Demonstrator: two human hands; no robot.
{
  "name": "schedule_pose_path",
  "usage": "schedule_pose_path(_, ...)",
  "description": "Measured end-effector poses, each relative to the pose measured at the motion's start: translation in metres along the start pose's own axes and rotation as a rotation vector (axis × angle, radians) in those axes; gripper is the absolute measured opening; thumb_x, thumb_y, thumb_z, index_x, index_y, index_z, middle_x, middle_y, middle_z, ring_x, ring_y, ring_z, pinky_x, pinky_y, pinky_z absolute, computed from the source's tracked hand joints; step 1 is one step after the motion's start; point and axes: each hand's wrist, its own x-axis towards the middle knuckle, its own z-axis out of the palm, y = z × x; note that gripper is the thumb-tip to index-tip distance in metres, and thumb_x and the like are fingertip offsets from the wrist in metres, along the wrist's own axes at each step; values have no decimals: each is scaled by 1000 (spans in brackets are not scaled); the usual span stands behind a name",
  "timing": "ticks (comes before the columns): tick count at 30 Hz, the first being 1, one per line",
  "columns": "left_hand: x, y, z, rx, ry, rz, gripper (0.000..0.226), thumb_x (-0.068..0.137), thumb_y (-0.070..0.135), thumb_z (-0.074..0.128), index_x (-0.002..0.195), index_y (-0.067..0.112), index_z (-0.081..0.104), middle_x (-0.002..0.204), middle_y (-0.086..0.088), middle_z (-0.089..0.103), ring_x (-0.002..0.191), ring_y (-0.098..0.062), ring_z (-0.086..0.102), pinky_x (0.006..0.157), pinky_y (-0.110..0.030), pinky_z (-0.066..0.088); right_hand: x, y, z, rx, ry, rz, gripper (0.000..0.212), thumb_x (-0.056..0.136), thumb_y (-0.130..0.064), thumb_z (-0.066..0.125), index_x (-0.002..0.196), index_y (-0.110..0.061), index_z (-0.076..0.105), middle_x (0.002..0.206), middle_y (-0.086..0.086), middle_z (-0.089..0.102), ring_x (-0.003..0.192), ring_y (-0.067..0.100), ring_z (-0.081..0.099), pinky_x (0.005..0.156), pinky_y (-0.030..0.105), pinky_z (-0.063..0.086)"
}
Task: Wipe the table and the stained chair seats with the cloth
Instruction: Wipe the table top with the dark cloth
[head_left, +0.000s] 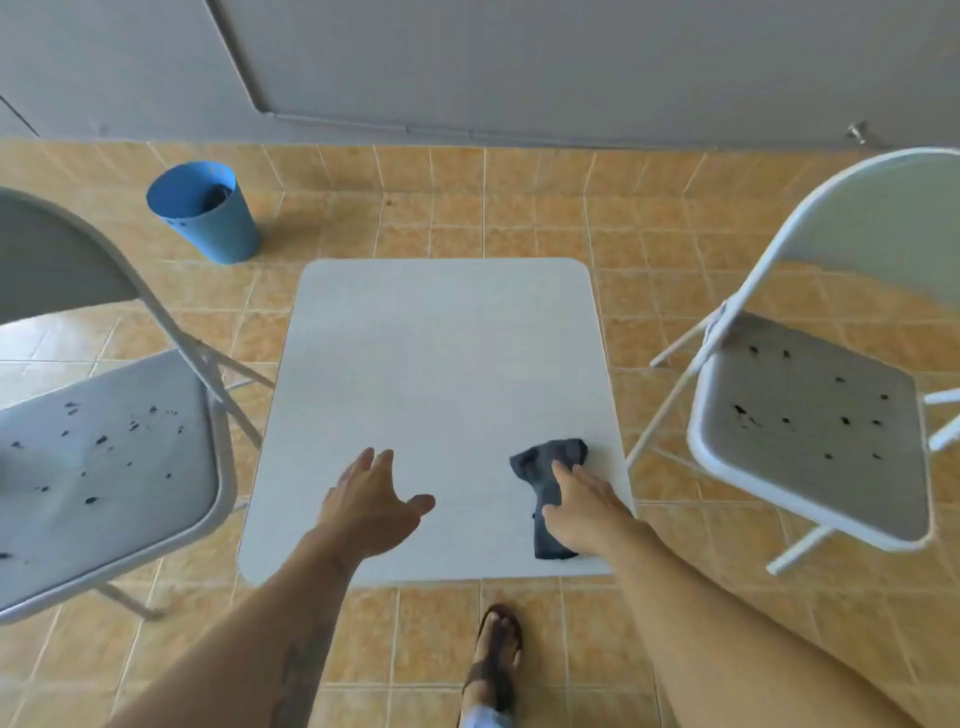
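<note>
Both forearms reach in from the near edge, over a sandalled foot (496, 657) on the tan tiled floor (441, 208). At the tabletop's (441, 364) near right corner the right hand (584, 512) lies flat on the cloth (548, 493), fingers (563, 470) straight and close together, pressing it down rather than pinching it. That cloth is a dark grey, soft, crumpled strip, bunched ahead of the fingertips and trailing back under the palm. Nearer the middle of the near edge, the left hand (371, 512) is over the tabletop with fingers spread and relaxed, holding nothing; whether it touches the surface I cannot tell.

The tabletop is pale, matte, finely speckled, a rounded-corner rectangle with no stains showing, so the table wipe looks to be the step in hand, possibly close to done. Each folding metal chair carries a seat flecked with small black marks: the left chair seat (104, 467) smooth and bluish-grey, the right chair seat (810, 426) duller grey within a white tube frame. Next, I judge, the cloth needs gathering into a grip and carrying to one seat, then firm rubbing over the scattered spots. A blue tapered bin (208, 213) stands on the floor beyond the far left corner.
</note>
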Motion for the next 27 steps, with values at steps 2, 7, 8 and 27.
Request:
schedule_pose_path(2, 23, -1, 22, 35, 0, -11, 84, 88, 53, 58, 153, 14, 21, 162, -4, 17, 149, -25, 19, 118, -44, 25, 26, 10, 21, -37, 44, -8, 68, 98, -32, 42, 156, -25, 6, 165, 2, 5, 146, 29, 13, 112, 45, 31)
schedule_pose_path(7, 63, -10, 75, 157, -30, -44, 93, 86, 53, 61, 155, 19, 8, 166, -3, -5, 152, -23, -1, 120, -53, 17, 74, 34, 78, -172, 259, -89, 73, 96, -33, 44, 156, -25, 3, 165, 8, -4, 150, 32, -1, 118, 45, 17)
schedule_pose_path(8, 69, -13, 82, 199, -33, -50, 97, 86, 53, 61, 156, 20, 3, 165, -3, -10, 153, -24, -5, 120, -54, 16, 81, 36, 86, -168, 282, -91, 74, 95, -34, 44, 156, -25, 2, 165, 8, -7, 150, 33, -5, 119, 47, 13)
schedule_pose_path(27, 101, -41, 137, 334, -41, -72, 127, 78, 63, 68, 152, 15, -24, 156, -14, -37, 149, -36, -19, 115, -48, 32, 133, 6, 101, -278, 470, -382, 65, 77, -9, 39, 142, -12, 46, 152, 13, 42, 129, 45, 39, 97, 51, 44)
